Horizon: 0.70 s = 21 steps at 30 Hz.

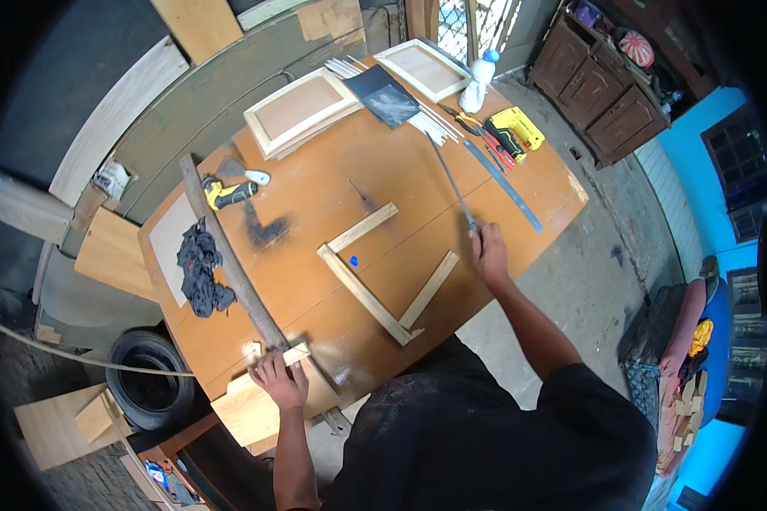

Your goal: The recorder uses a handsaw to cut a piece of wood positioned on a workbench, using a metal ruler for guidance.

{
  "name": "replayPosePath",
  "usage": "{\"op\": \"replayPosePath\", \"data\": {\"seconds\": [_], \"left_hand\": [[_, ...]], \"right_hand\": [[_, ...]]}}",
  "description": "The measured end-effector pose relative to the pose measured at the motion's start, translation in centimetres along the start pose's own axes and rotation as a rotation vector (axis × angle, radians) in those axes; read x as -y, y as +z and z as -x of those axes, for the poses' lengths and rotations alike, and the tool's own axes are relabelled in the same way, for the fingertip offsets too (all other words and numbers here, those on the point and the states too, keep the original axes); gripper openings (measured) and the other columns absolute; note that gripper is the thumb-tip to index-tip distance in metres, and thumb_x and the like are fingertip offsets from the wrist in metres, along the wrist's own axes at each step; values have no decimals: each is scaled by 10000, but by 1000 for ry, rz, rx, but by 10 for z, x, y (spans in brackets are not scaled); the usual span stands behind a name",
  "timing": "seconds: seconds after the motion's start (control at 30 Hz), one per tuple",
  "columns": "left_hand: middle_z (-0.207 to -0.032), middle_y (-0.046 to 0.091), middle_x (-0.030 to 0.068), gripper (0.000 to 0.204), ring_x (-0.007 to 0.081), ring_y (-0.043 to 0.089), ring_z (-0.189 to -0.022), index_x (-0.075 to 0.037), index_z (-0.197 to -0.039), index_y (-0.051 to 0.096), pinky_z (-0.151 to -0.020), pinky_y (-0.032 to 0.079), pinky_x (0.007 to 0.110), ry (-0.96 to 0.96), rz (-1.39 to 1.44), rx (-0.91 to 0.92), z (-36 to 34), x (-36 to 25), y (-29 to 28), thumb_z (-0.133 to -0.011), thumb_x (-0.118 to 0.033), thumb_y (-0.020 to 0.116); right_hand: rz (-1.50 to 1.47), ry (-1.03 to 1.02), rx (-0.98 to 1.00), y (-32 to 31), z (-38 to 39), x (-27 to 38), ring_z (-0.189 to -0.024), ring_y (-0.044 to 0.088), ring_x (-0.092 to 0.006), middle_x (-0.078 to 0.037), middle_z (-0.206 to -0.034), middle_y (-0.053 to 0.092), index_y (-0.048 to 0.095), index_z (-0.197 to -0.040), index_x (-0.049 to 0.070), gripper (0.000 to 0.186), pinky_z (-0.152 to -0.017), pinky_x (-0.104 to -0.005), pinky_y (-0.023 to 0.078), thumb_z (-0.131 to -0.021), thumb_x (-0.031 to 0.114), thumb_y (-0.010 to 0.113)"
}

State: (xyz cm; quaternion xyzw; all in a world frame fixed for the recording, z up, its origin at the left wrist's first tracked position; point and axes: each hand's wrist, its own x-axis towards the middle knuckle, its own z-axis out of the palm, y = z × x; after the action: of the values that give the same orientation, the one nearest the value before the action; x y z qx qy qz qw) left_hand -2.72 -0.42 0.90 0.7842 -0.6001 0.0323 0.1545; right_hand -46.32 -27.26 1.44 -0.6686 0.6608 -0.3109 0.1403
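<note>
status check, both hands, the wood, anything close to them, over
Left hand on pale wooden strip; right hand gripping long thin dark tool. Three wooden strips laid in a U between hands. Grey-brown beam close by left hand.

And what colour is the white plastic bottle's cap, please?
The cap is blue; it shows best in the head view.
</note>
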Motion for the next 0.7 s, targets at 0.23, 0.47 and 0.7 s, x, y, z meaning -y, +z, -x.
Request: {"op": "replayPosePath", "data": {"seconds": [0.23,0.47,0.7], "left_hand": [[-1089,569,139,428,358,494,-1062,-68,-1161,628,-986,341,528,63,113,-98,2,5,3,-864,-376,616],[-1101,574,135,453,346,499,-1060,-68,-1140,640,-980,354,498,135,145,-74,9,5,0,-847,-412,675],[-1132,596,125,399,321,535,-1074,-93,-1183,652,-968,388,468,175,156,-72,10,13,5,-847,-307,671]], "right_hand": [[-268,-223,270,-15,132,111,-987,614,-403,-209,-1070,618,599,-1226,41,304,-859,-427,510,-942,150,595],[-375,-217,663,-12,209,125,-1030,627,-434,-236,-1138,657,595,-1238,26,329,-898,-475,510,-949,183,582],[-300,-361,811,-2,228,136,-1082,607,-443,-249,-1207,628,473,-1415,106,469,-934,-476,502,-961,186,562]]}}
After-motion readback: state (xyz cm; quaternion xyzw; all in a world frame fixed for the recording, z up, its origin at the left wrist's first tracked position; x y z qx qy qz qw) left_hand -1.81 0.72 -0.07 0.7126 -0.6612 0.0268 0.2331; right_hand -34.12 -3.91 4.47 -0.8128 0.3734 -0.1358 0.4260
